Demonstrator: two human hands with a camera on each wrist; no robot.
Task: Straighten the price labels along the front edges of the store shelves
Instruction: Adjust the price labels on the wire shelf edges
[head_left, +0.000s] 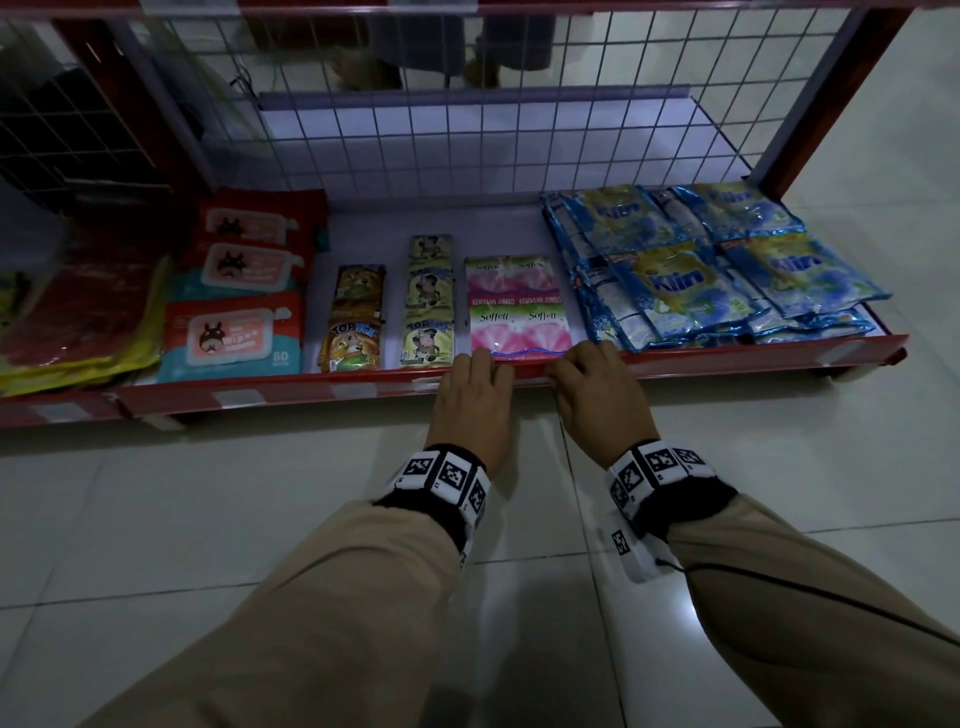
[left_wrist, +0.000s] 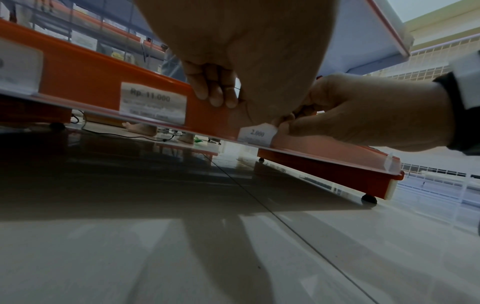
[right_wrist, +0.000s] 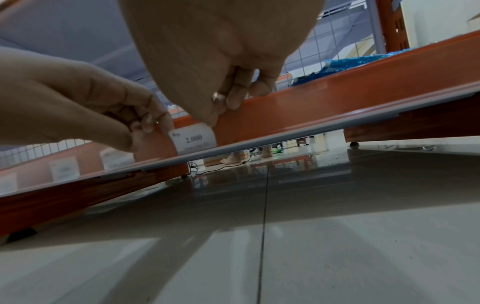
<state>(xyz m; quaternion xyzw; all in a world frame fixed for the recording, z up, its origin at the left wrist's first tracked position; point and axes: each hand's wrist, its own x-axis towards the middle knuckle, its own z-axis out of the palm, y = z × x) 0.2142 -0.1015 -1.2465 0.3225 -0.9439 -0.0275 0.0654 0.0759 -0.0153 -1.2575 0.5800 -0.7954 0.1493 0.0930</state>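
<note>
A small white price label (left_wrist: 257, 133) (right_wrist: 193, 139) reading 2.000 sits in the clear strip on the red front rail (head_left: 311, 389) of the bottom shelf. It looks slightly tilted. My left hand (head_left: 480, 374) (left_wrist: 233, 102) hooks its fingers over the rail top and pinches the label's left edge, as the right wrist view shows (right_wrist: 150, 127). My right hand (head_left: 576, 369) (right_wrist: 223, 109) holds the label's right top corner, with its fingers curled on the rail (left_wrist: 285, 123). In the head view both hands hide the label.
On the shelf lie wipes packs (head_left: 234, 332), Top sachets (head_left: 353, 338), pink Soffell sachets (head_left: 517, 312) and blue Klin sachets (head_left: 701, 280). A wire grid (head_left: 467, 130) backs the shelf. An 11.000 label (left_wrist: 153, 102) sits left on the rail. Pale tiled floor (head_left: 208, 519) lies below.
</note>
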